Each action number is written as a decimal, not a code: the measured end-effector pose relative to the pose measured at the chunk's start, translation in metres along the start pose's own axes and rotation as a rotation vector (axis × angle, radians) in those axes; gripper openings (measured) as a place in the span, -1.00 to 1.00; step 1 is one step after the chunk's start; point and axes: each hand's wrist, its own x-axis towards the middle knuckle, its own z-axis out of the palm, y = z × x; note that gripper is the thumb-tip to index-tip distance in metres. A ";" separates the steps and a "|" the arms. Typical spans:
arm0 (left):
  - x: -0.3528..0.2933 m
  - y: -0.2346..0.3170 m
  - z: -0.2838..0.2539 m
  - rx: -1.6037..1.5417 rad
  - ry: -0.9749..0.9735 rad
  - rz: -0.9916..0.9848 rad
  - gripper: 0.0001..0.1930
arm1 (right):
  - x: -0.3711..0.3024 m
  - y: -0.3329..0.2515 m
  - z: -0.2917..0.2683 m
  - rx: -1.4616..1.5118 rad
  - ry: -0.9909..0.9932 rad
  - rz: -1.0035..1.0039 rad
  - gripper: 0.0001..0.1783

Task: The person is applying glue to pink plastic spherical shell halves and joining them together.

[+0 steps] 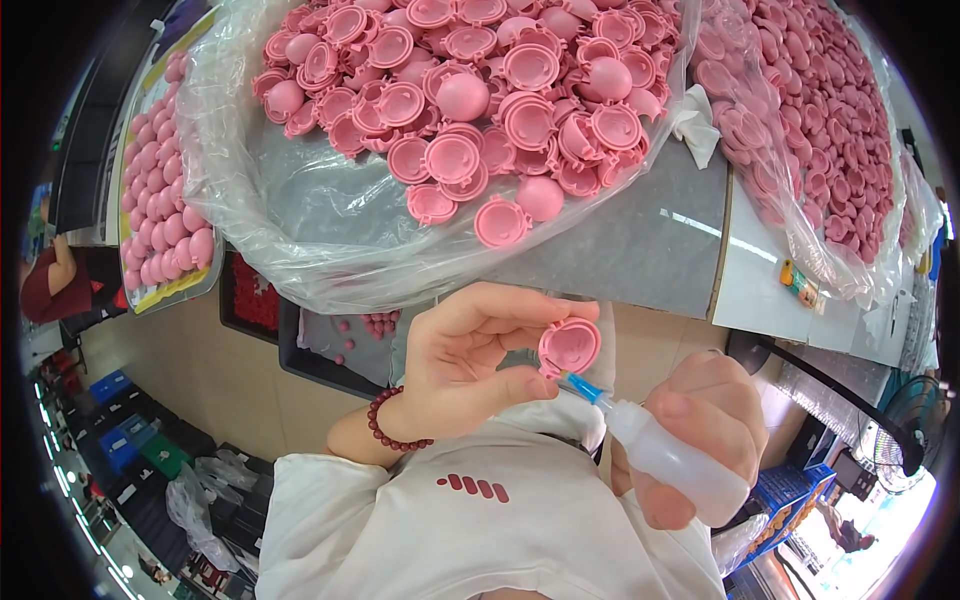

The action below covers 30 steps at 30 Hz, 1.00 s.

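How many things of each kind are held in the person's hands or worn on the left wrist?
Pink round plastic shell, in left hand: 1
Translucent white plastic squeeze bottle with blue nozzle, in right hand: 1
Dark-red beaded bracelet: 1
Total: 3

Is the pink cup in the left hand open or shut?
Open: the pink cup shows its hollow inside, uncovered. The left hand holds it, with the blue tip of the bottle at its lower edge.
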 end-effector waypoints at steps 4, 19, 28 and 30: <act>-0.001 0.000 0.000 0.015 0.005 -0.009 -0.50 | 0.001 0.004 0.001 0.024 0.066 -0.050 -0.31; -0.002 0.003 -0.009 0.210 -0.043 0.088 -0.50 | 0.001 0.010 0.010 -0.011 0.155 -0.060 -0.28; 0.002 0.011 -0.013 0.588 -0.088 0.251 -0.50 | 0.000 0.010 0.009 -0.010 0.132 -0.054 -0.31; 0.001 0.011 -0.007 0.596 -0.022 0.263 -0.54 | 0.000 0.010 0.007 0.012 0.109 -0.054 -0.32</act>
